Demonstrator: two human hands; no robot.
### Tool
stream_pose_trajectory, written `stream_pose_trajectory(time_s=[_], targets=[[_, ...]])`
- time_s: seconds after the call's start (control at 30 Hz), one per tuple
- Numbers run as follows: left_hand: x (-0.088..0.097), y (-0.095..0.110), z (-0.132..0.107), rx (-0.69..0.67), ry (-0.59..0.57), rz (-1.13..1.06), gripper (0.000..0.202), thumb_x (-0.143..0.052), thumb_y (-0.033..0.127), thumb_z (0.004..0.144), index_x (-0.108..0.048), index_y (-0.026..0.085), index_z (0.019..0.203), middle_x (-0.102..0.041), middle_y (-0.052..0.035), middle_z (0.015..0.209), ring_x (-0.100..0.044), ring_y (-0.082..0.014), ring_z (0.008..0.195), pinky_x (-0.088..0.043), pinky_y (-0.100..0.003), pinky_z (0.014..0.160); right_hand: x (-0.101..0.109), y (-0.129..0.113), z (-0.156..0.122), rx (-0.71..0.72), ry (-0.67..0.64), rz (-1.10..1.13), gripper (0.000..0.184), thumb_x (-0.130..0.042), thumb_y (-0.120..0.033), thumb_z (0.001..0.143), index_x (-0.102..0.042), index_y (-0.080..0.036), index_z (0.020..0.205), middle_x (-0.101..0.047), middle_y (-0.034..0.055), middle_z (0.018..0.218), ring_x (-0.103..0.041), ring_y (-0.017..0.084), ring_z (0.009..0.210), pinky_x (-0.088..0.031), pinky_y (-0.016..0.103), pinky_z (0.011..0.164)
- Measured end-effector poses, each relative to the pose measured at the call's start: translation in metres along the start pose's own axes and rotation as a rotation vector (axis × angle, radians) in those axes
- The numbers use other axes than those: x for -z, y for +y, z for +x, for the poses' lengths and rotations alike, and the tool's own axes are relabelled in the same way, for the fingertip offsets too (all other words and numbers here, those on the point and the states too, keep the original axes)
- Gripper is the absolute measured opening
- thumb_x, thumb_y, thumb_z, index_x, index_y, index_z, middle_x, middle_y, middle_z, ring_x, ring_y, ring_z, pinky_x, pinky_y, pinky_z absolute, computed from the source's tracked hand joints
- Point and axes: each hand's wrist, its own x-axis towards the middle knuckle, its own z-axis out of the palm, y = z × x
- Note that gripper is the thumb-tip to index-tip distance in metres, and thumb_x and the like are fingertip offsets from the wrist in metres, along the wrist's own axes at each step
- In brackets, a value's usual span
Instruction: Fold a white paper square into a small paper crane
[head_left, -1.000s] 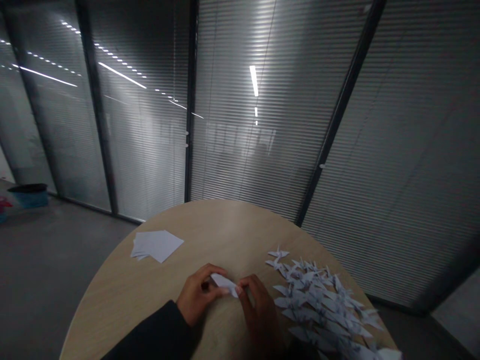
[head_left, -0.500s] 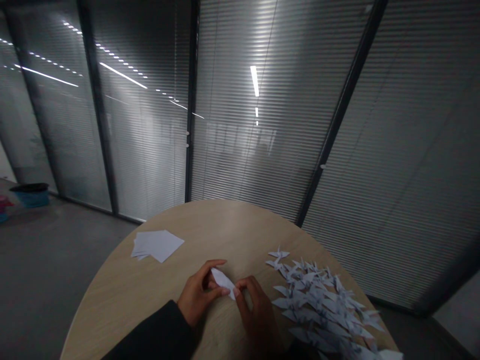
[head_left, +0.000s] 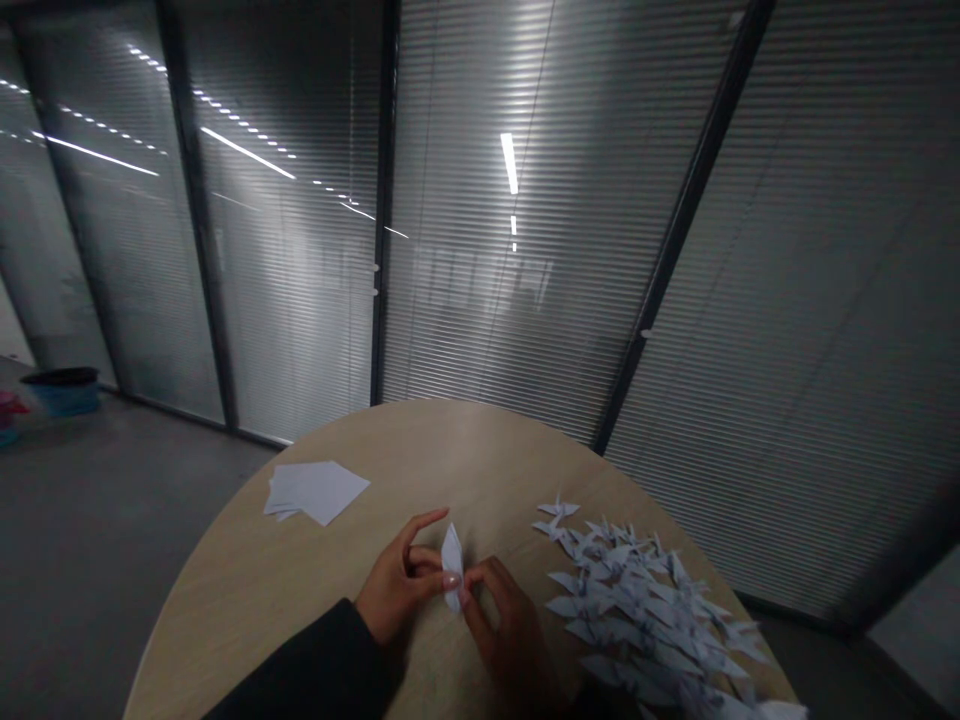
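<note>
A narrow piece of folded white paper [head_left: 451, 548] stands nearly upright above the table, its pointed end up. My left hand [head_left: 401, 580] pinches it between thumb and fingers, with the index finger stretched out away from the paper. From the other side, my right hand [head_left: 506, 615] grips the paper's lower right edge with thumb and forefinger. Many folded white paper cranes [head_left: 637, 600] lie in a crowded group to the right of my right hand.
Loose white paper sheets [head_left: 319, 490] lie in a small stack at the left of the round wooden table [head_left: 450, 430]. Behind it stands a glass partition with blinds [head_left: 510, 320]. A blue bin [head_left: 66, 392] sits on the floor at far left.
The folded paper has turned from a slant to nearly upright. My left index finger has lifted off a little, and my right hand has shifted slightly left.
</note>
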Motion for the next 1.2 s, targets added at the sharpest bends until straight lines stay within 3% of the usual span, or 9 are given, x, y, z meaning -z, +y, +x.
stream_pose_trajectory(time_s=[0.3, 0.57, 0.8, 0.97, 1.2], targets=[[-0.001, 0.001, -0.001, -0.052, 0.089, 0.095, 0.068, -0.081, 0.029, 0.055, -0.055, 0.012, 0.115, -0.057, 0.007, 0.05, -0.048, -0.0088, 0.046, -0.033, -0.021, 0.05, 0.001, -0.001, 0.0, -0.024, -0.016, 0.016, 0.007, -0.05, -0.021, 0.084, -0.052, -0.023, 0.078, -0.061, 0.0007, 0.074, -0.061, 0.017, 0.072, -0.048, 0.027, 0.066], [-0.006, -0.001, -0.009, -0.182, 0.009, 0.453, 0.049, -0.067, 0.012, 0.064, -0.055, 0.016, 0.112, -0.06, 0.0062, 0.056, -0.057, -0.0124, 0.056, -0.043, -0.023, 0.06, 0.003, 0.003, 0.001, -0.111, -0.037, 0.088, 0.003, -0.06, -0.024, 0.077, -0.057, -0.024, 0.075, -0.064, -0.0015, 0.073, -0.062, 0.015, 0.069, -0.047, 0.023, 0.064], [-0.004, -0.002, -0.014, -0.247, -0.091, 0.653, 0.041, -0.06, 0.016, 0.074, -0.052, 0.02, 0.114, -0.064, 0.004, 0.065, -0.063, -0.0145, 0.066, -0.045, -0.024, 0.067, 0.008, 0.002, 0.004, -0.28, -0.129, 0.152, 0.005, -0.064, -0.022, 0.069, -0.06, -0.021, 0.07, -0.064, -0.0029, 0.069, -0.061, 0.015, 0.067, -0.045, 0.022, 0.063], [-0.005, -0.002, -0.014, -0.243, -0.075, 0.742, 0.042, -0.061, 0.016, 0.073, -0.052, 0.021, 0.113, -0.063, 0.0046, 0.066, -0.063, -0.0144, 0.068, -0.046, -0.024, 0.068, 0.011, -0.005, 0.007, -0.359, -0.143, 0.153, 0.004, -0.065, -0.019, 0.069, -0.063, -0.021, 0.066, -0.064, -0.0026, 0.069, -0.062, 0.015, 0.069, -0.044, 0.022, 0.068], [-0.008, -0.005, -0.013, -0.249, -0.044, 0.658, 0.038, -0.063, 0.024, 0.075, -0.052, 0.021, 0.111, -0.061, 0.0051, 0.064, -0.06, -0.0127, 0.064, -0.045, -0.023, 0.065, 0.018, -0.01, 0.009, -0.415, -0.137, 0.262, 0.008, -0.062, -0.023, 0.072, -0.067, -0.024, 0.066, -0.068, -0.0005, 0.069, -0.064, 0.017, 0.071, -0.045, 0.024, 0.069]])
